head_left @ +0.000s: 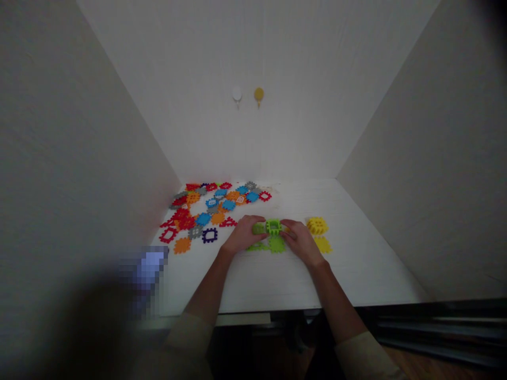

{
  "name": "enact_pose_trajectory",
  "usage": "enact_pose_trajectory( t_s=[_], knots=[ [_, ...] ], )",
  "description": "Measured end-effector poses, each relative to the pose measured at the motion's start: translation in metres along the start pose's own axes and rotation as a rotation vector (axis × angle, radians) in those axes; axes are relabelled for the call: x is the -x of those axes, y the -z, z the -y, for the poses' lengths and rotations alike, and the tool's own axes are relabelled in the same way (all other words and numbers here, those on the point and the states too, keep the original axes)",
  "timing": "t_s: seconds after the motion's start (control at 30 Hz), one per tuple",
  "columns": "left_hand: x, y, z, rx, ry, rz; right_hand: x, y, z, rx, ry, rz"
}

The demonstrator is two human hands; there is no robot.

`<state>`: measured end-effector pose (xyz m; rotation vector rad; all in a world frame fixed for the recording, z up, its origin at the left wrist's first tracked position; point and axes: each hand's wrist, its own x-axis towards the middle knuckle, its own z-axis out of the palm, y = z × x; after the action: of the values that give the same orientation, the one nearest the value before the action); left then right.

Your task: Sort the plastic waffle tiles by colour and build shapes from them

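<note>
Near the middle of the table, my left hand [249, 233] is closed at the left side of a stack of light green notched square building pieces [273, 227]. My right hand [300, 241] has its fingers closed against the right side of this stack. The top piece is an open frame. Just below the stack lies a solid green square piece [277, 244], with a green triangular piece [257, 247] to its left, partly under my left hand. To the right of my right hand stand stacked yellow square pieces [317, 226], with a flat yellow piece [324, 244] before them.
Red, orange, blue and grey pieces spread over the table's left side, among them an orange square [182, 245] and a dark blue frame [209, 235]. White walls enclose the table [364, 264]. A white hook [236, 94] and yellow hook [259, 94] hang behind.
</note>
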<state>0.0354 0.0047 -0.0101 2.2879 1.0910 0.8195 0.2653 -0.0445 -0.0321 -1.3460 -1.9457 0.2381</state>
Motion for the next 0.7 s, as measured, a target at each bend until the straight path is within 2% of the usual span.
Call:
enact_pose_trajectory(
  t_s=[0.13,0.27,0.43,0.57,0.7],
  knots=[
    [0.027,0.021,-0.007,-0.028,0.02,-0.037,0.012,0.011,0.012,0.007,0.012,-0.036],
    [0.079,0.037,-0.02,-0.114,0.094,-0.057,0.043,0.021,0.033,0.022,0.013,0.03],
    [0.133,0.038,-0.029,-0.246,0.117,0.059,0.083,0.014,0.046,0.073,0.037,0.109],
    [0.145,0.036,-0.03,-0.315,0.089,0.135,0.095,0.005,0.046,0.151,0.087,0.135],
    [0.145,0.036,-0.032,-0.327,0.086,0.153,0.096,0.004,0.047,0.214,0.115,0.149]
  ],
)
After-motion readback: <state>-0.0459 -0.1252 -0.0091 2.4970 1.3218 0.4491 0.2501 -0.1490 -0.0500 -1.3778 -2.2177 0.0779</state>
